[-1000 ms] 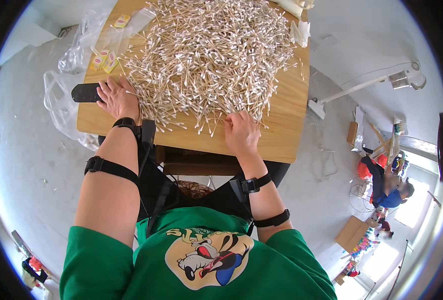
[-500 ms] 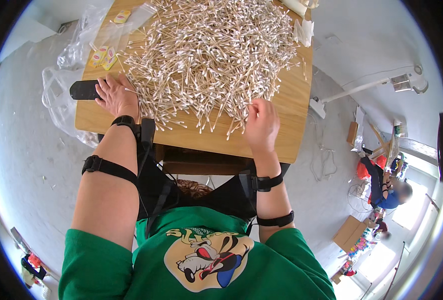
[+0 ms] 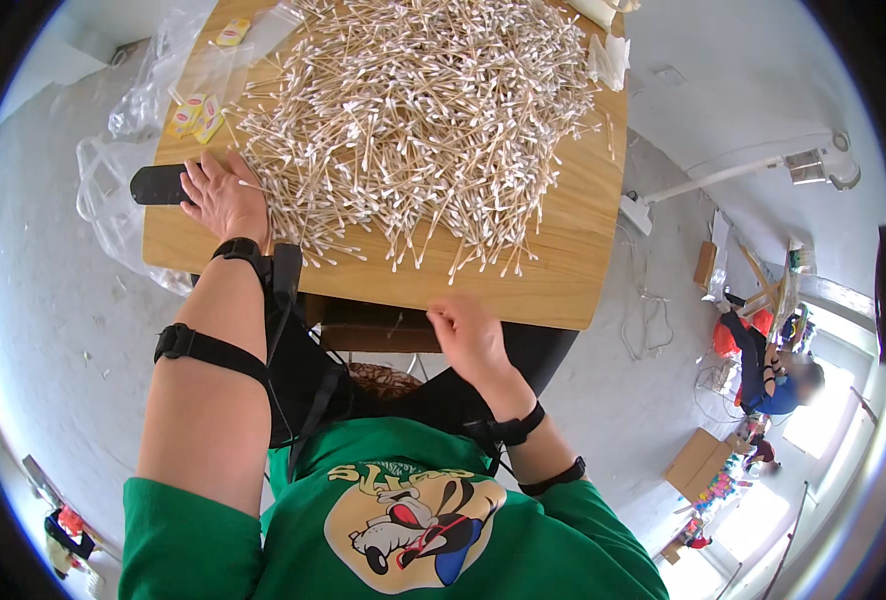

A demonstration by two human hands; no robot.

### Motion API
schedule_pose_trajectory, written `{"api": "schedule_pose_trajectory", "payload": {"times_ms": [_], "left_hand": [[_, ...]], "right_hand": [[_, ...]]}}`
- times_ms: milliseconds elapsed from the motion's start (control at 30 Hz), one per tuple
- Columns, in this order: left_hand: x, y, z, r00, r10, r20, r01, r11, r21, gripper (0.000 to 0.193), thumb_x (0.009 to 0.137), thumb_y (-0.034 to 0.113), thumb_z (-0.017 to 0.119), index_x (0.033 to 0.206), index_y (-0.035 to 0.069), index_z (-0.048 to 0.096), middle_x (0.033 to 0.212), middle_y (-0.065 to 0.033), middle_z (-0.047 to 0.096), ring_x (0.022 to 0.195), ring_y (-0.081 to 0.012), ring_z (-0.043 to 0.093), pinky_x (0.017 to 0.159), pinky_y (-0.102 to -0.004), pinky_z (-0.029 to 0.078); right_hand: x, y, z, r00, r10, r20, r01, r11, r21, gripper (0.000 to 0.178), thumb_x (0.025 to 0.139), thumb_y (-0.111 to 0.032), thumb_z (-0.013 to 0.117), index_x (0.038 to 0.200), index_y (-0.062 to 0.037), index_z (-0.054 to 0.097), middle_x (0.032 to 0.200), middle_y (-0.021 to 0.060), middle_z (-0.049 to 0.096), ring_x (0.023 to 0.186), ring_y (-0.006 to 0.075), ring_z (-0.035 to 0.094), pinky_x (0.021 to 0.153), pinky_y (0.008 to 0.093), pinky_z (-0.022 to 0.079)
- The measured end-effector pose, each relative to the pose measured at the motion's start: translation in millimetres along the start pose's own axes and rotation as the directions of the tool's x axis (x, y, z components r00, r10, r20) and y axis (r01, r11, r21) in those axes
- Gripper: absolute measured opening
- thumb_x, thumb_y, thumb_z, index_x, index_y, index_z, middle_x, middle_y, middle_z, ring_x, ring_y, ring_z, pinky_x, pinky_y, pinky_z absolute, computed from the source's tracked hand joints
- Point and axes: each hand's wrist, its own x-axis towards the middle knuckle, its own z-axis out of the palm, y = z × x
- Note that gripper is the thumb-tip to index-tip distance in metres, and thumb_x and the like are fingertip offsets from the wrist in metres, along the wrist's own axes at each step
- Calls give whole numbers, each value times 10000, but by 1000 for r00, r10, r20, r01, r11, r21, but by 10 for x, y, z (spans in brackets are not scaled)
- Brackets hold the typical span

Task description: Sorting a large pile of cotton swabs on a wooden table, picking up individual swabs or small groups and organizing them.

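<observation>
A wide, loose heap of cotton swabs (image 3: 413, 120) with white tips and pale sticks covers most of the wooden table (image 3: 573, 260). My left hand (image 3: 225, 203) lies flat at the heap's left edge, fingers spread. Its fingertips reach the near end of a black flat, oblong object (image 3: 160, 185) that juts past the table's left side. Off the front edge, above my lap, is my right hand (image 3: 471, 338). Its fingers are curled together, and whatever they may hold is hidden. Left of it, a tiny pale speck shows against the dark opening under the tabletop.
Small yellow packets (image 3: 195, 117) and clear plastic bags (image 3: 113, 200) lie along the left side. A crumpled white wrapper (image 3: 611, 62) sits at the far right edge. Beyond the table, a white stand (image 3: 703, 182) leans on the right, and another person (image 3: 778, 385) sits farther off.
My right hand has left the front of the swab heap and moved back toward me and left, past the table edge. My left hand stays on the table, only slightly shifted in view.
</observation>
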Motion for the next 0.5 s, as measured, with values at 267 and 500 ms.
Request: {"api": "schedule_pose_trajectory", "payload": {"times_ms": [267, 500], "left_hand": [[25, -68, 113, 998, -9, -55, 10, 1000, 19, 546, 974, 465, 313, 1407, 134, 346, 1524, -100, 245, 1409, -289, 190, 1123, -527, 133], [16, -5, 2, 999, -34, -9, 34, 999, 15, 545, 979, 461, 307, 1406, 125, 352, 1518, -107, 255, 1413, -288, 182, 1129, -509, 129]], "right_hand": [[644, 314, -358, 935, 45, -352, -181, 913, -364, 407, 760, -128, 694, 1142, -68, 566, 1136, 159, 514, 1039, 372, 503, 872, 461, 418], [1096, 314, -298, 954, 83, -288, -226, 830, -510, 713, 710, -183, 733, 1343, -106, 415, 1328, 242, 358, 1165, 444, 407, 980, 502, 376]]}}
